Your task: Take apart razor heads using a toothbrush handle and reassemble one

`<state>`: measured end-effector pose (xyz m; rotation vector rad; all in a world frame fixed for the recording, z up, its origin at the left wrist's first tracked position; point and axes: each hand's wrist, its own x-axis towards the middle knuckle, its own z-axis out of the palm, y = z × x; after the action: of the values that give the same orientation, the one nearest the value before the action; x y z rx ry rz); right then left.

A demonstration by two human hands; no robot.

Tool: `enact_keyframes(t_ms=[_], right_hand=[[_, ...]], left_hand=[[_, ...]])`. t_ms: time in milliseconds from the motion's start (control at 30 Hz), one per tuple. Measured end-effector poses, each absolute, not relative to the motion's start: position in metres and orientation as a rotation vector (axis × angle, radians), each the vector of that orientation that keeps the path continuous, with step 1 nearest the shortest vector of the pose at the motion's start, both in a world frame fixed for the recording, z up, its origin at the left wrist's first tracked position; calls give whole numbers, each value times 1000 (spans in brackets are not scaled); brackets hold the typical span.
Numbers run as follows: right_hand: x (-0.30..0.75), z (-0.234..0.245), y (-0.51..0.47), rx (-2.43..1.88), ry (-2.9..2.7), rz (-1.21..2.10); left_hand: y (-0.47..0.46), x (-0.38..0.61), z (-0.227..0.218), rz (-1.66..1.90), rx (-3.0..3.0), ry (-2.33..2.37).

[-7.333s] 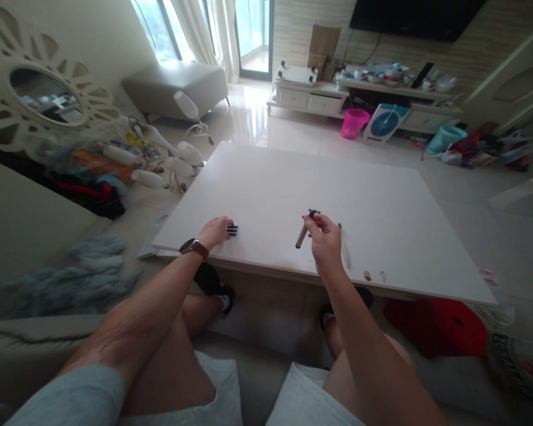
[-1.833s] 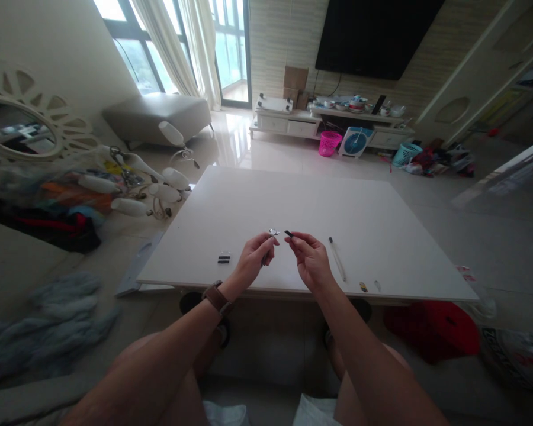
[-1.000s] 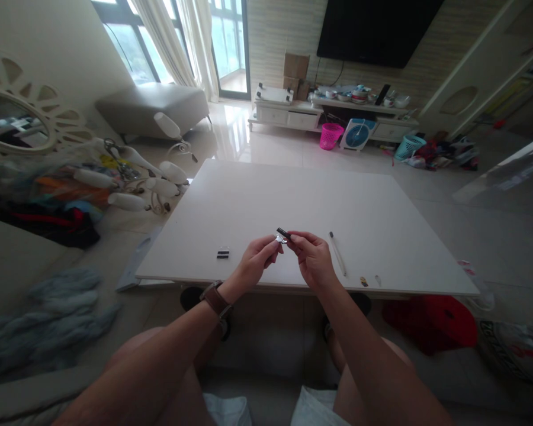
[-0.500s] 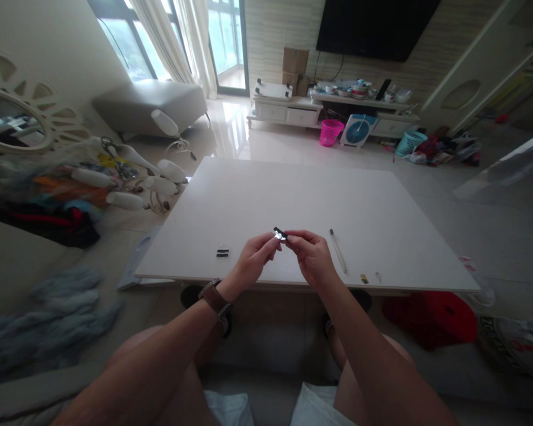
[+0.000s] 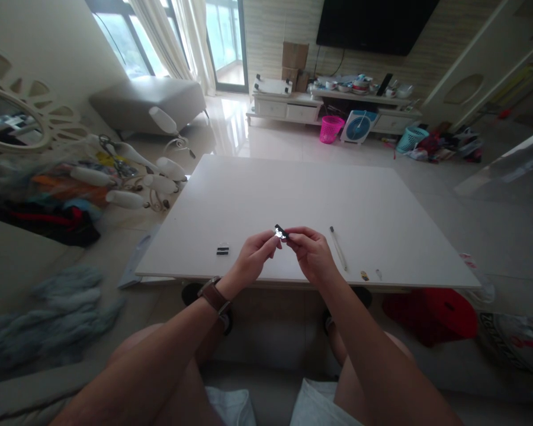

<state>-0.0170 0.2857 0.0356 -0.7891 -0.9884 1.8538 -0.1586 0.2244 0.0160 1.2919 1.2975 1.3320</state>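
Between the fingertips of both hands, just above the near part of the white table (image 5: 293, 189), is a small flat black piece with a shiny silver face (image 5: 281, 231). My left hand (image 5: 254, 255) pinches its lower left side, thumb uppermost. On the other side, my right hand (image 5: 311, 251) grips its right end between thumb and fingers. The piece slants down to the right, and my fingertips partly cover it. What kind of part it is cannot be made out. To my right lies a thin pale pen-like stick with a dark tip (image 5: 338, 248).
Two small black strips (image 5: 222, 251) lie at the left on the table, by a faint clear loop. Near the front edge at right are a small yellow-and-black item (image 5: 365, 276) and a tiny clear piece (image 5: 379, 274). A white-shaded lamp (image 5: 160, 183) stands beyond the left edge.
The black and silver piece is tipped slightly more steeply between my fingers. Both hands keep their pinch in nearly the same place, and the view has shifted a little.
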Motion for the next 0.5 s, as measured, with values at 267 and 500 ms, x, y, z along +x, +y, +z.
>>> enact_keyframes(t_ms=[267,500], right_hand=[[-17,38,286,-806,-991,1897],[-17,35,287,-792,-955,1905]], left_hand=[[224,-158,14,1310,1307,1323],[223,-158,15,1303,1316,1332]])
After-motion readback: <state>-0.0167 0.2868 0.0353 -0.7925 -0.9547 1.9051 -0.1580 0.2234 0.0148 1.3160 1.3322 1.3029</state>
